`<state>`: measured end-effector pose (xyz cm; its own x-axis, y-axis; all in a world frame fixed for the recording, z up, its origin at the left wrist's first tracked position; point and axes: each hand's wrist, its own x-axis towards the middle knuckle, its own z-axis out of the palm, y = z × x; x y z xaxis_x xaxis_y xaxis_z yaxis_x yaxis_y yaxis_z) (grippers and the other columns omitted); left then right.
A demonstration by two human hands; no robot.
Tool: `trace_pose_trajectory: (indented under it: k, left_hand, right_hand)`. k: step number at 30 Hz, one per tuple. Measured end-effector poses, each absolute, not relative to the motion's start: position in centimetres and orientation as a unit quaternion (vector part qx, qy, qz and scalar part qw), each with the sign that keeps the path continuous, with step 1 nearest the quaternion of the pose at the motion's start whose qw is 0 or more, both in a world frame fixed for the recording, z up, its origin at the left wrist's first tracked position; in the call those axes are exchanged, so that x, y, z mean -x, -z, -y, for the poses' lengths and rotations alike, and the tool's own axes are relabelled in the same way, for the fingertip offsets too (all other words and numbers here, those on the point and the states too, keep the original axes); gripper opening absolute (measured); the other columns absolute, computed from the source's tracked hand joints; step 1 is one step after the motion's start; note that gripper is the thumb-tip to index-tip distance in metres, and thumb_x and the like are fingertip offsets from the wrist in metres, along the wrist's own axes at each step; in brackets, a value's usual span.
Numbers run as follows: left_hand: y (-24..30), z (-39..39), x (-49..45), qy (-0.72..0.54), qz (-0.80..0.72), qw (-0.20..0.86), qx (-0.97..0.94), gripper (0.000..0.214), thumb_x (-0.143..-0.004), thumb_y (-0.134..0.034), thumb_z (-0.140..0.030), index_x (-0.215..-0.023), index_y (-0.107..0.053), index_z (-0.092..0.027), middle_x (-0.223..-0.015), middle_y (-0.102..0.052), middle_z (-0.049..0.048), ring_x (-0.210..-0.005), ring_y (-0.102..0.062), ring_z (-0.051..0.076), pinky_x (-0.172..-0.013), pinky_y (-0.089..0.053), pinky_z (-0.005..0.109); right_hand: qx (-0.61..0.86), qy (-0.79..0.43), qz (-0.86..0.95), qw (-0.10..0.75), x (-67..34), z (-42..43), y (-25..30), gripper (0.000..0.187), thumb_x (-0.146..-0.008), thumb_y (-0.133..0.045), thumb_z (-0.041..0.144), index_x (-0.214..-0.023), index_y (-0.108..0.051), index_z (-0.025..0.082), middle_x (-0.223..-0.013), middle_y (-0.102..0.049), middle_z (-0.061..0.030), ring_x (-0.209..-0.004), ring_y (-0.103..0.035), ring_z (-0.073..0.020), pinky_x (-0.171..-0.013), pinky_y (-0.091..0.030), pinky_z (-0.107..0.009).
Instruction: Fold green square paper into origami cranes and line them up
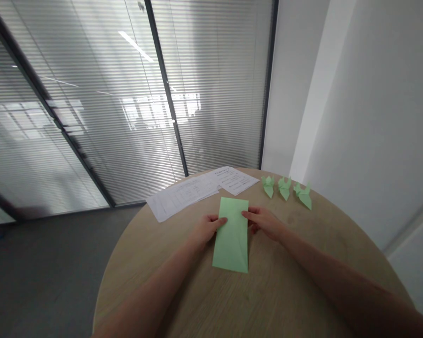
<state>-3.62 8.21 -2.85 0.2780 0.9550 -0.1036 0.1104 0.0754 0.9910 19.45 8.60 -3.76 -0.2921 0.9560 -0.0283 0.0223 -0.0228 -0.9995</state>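
Observation:
A light green sheet of paper (231,234), folded into a long rectangle, lies flat on the round wooden table (268,291). My left hand (208,228) rests at its left edge with the fingertips pressing on the paper. My right hand (264,222) sits at the right edge, index finger stretched onto the sheet and the other fingers curled under. Both hands are near the sheet's far half.
Three folded green paper figures (285,188) stand in a row at the table's far right. White printed sheets (197,191) lie at the far edge. Behind are glass walls with blinds, a grey floor on the left and a white wall on the right.

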Motion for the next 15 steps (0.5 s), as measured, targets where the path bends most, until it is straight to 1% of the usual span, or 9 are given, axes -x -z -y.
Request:
trace_pose_trajectory:
  k: [2,4,8,15]
  left_hand:
    - [2.79,-8.09,3.58,-0.379,-0.467,0.567,-0.563,0.043,-0.070,-0.081,-0.049,-0.087,-0.078,-0.010,-0.086,-0.078,0.0140,-0.070,-0.068,0.023,-0.065,-0.049,0.031]
    - [2.68,-8.02,3.59,-0.379,-0.462,0.575,-0.559,0.042,-0.071,-0.081,-0.049,-0.089,-0.078,-0.011,-0.088,-0.078,0.0140,-0.071,-0.069,0.023,-0.066,-0.050,0.032]
    - [2.63,-8.07,3.57,-0.381,-0.456,0.586,-0.550,0.044,-0.072,-0.080,-0.051,-0.089,-0.078,-0.011,-0.090,-0.078,0.0148,-0.074,-0.071,0.024,-0.069,-0.052,0.033]
    - [2.84,-8.17,3.56,-0.397,-0.460,0.587,-0.535,0.041,-0.072,-0.080,-0.048,-0.089,-0.078,-0.010,-0.092,-0.078,0.0161,-0.073,-0.071,0.024,-0.070,-0.053,0.034]
  right_hand:
    - [0.433,-0.570,0.560,0.416,-19.04,-8.36,3.85,0.036,-0.081,-0.070,0.051,-0.096,-0.071,0.018,-0.087,-0.074,-0.0075,-0.061,-0.063,-0.0132,-0.044,-0.046,-0.020]
    - [0.435,-0.570,0.560,0.416,-18.79,-8.22,3.93,0.038,-0.079,-0.072,0.052,-0.094,-0.071,0.017,-0.084,-0.073,-0.0070,-0.058,-0.060,-0.0124,-0.044,-0.045,-0.021]
    - [0.433,-0.573,0.573,0.395,-18.75,-8.14,3.98,0.039,-0.076,-0.074,0.053,-0.088,-0.071,0.016,-0.077,-0.072,-0.0051,-0.050,-0.056,-0.0105,-0.043,-0.045,-0.022]
    - [0.434,-0.569,0.584,0.383,-18.83,-8.35,4.17,0.038,-0.077,-0.073,0.054,-0.084,-0.071,0.017,-0.073,-0.070,-0.0039,-0.050,-0.056,-0.0112,-0.043,-0.046,-0.023]
